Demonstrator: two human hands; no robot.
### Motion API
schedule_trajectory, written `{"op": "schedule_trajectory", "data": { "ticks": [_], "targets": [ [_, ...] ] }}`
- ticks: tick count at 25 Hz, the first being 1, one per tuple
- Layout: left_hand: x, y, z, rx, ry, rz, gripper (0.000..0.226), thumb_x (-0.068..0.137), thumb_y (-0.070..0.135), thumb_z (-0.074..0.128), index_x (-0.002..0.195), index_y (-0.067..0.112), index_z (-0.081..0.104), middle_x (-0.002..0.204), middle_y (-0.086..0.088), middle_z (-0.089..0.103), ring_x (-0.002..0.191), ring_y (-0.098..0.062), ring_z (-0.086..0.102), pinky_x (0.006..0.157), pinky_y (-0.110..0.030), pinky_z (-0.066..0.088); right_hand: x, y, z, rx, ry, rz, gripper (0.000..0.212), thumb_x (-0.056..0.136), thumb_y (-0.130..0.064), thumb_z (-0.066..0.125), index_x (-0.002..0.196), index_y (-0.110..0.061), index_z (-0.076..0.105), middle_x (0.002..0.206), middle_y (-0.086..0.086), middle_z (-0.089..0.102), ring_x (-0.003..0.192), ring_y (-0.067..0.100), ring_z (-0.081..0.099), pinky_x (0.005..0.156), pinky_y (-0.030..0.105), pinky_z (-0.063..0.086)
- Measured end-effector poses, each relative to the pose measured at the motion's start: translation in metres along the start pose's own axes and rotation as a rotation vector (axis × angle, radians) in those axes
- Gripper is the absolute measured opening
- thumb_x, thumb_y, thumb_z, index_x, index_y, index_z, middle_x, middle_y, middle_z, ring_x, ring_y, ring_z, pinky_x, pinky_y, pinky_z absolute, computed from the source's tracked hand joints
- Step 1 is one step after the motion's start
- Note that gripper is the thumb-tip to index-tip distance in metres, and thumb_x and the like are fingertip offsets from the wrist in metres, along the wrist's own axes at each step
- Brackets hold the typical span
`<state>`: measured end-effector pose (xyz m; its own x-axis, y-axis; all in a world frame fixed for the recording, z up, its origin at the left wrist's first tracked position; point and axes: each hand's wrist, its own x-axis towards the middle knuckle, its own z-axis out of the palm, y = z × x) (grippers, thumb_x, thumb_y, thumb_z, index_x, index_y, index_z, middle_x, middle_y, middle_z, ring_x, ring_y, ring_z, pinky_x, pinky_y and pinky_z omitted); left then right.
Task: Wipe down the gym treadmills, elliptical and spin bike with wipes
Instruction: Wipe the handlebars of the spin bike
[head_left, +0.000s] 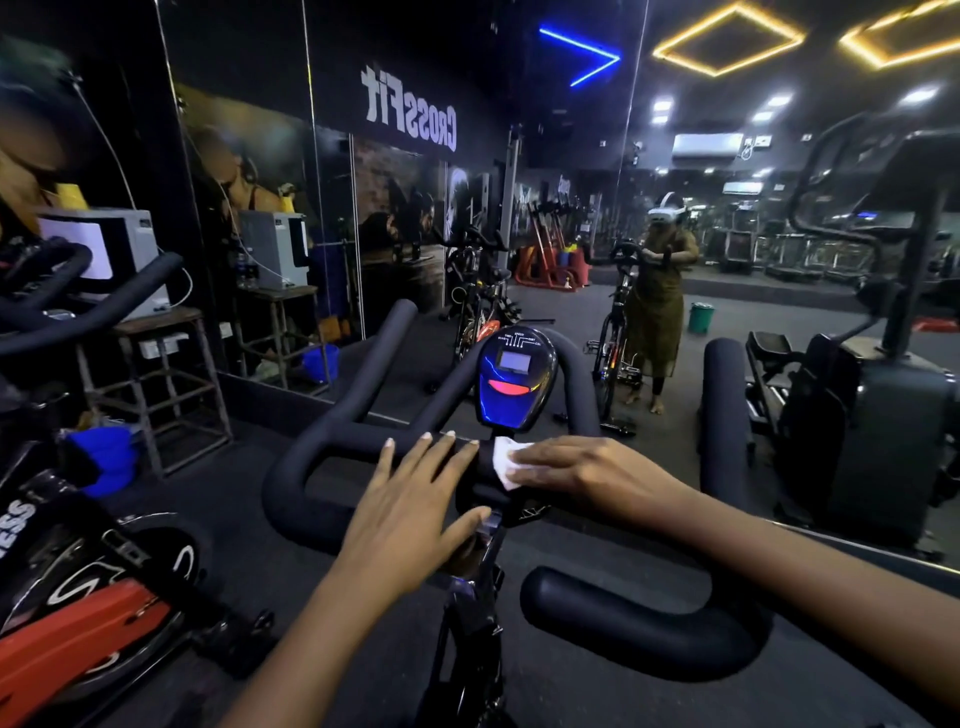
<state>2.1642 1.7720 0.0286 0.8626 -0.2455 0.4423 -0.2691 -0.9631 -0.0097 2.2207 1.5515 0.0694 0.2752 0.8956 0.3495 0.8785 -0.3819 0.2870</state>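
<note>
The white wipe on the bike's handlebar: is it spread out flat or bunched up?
Bunched. The wipe shows as a small folded wad pressed on the handlebar under the right hand; part of it is hidden.

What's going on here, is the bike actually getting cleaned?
A person is wiping the spin bike handlebar. The right hand presses a white wipe flat against the centre of the bar, just below the blue console. The left hand rests flat on the bar beside it, fingers straight. Nothing here shows whether the outer grips have been wiped.
</note>
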Motion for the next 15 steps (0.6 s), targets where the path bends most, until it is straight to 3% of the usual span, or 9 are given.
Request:
{"op": "schedule_trajectory", "data": {
  "ticks": [2,4,8,10,12,14,15],
  "targets": [
    [0.003,0.007,0.002,-0.036,-0.006,0.000,0.082,0.078,0.066,0.012,0.145,0.025,0.036,0.149,-0.003,0.039,0.138,-0.022,0.035,0.114,-0.046,0.019,-0.015,0.002,-0.007,0.051,0.010,0.044,0.049,0.100,-0.033,0.028,0.106,-0.011,0.070,0.108,0.007,0.069,0.094,0.021,0.067,0.083,0.026,0.050],
    [0.004,0.008,0.006,-0.040,-0.018,-0.020,0.090,0.072,0.070,-0.002,0.150,0.029,0.017,0.157,0.001,0.020,0.145,-0.018,0.016,0.117,-0.037,0.002,-0.013,0.006,-0.025,0.093,0.129,0.123,0.035,0.094,-0.025,0.041,0.103,-0.012,0.072,0.106,0.008,0.070,0.092,0.021,0.068,0.085,0.022,0.045],
    [0.004,0.010,0.005,-0.068,0.000,-0.025,0.106,0.064,0.081,-0.022,0.150,0.030,0.015,0.157,0.002,0.019,0.146,-0.016,0.014,0.115,-0.033,-0.002,0.042,0.027,-0.063,-0.086,0.417,0.273,0.032,0.080,-0.009,0.047,0.100,-0.008,0.073,0.104,0.013,0.070,0.090,0.029,0.068,0.074,0.036,0.056],
    [0.003,0.010,0.005,-0.085,-0.006,-0.030,0.111,0.063,0.078,-0.029,0.150,0.030,0.019,0.156,0.001,0.022,0.145,-0.018,0.018,0.115,-0.034,0.000,0.068,0.034,-0.059,-0.175,0.247,0.340,0.033,0.084,-0.008,0.048,0.110,-0.006,0.068,0.113,0.016,0.065,0.103,0.031,0.062,0.081,0.039,0.053],
    [0.003,0.009,0.007,-0.057,-0.042,-0.020,0.101,0.074,0.076,-0.020,0.147,0.027,0.031,0.151,-0.002,0.035,0.140,-0.021,0.032,0.114,-0.041,0.015,0.073,0.030,-0.040,-0.219,0.101,0.322,0.035,0.089,-0.013,0.041,0.115,-0.005,0.064,0.119,0.015,0.061,0.113,0.029,0.056,0.088,0.037,0.048],
    [0.004,0.009,0.007,-0.008,-0.054,-0.031,0.084,0.088,0.069,-0.001,0.137,0.023,0.048,0.138,-0.005,0.053,0.127,-0.024,0.050,0.105,-0.046,0.034,0.060,0.021,-0.023,-0.214,0.147,0.199,0.038,0.083,-0.015,0.039,0.100,-0.004,0.071,0.106,0.013,0.068,0.099,0.026,0.065,0.073,0.030,0.055],
    [0.004,0.009,0.007,-0.004,-0.033,-0.038,0.079,0.089,0.068,0.005,0.136,0.023,0.050,0.137,-0.005,0.054,0.126,-0.024,0.051,0.104,-0.047,0.036,0.051,0.018,-0.015,-0.227,0.179,0.129,0.039,0.081,-0.015,0.039,0.096,-0.005,0.073,0.102,0.011,0.070,0.095,0.024,0.067,0.068,0.028,0.056]
  ]
}}
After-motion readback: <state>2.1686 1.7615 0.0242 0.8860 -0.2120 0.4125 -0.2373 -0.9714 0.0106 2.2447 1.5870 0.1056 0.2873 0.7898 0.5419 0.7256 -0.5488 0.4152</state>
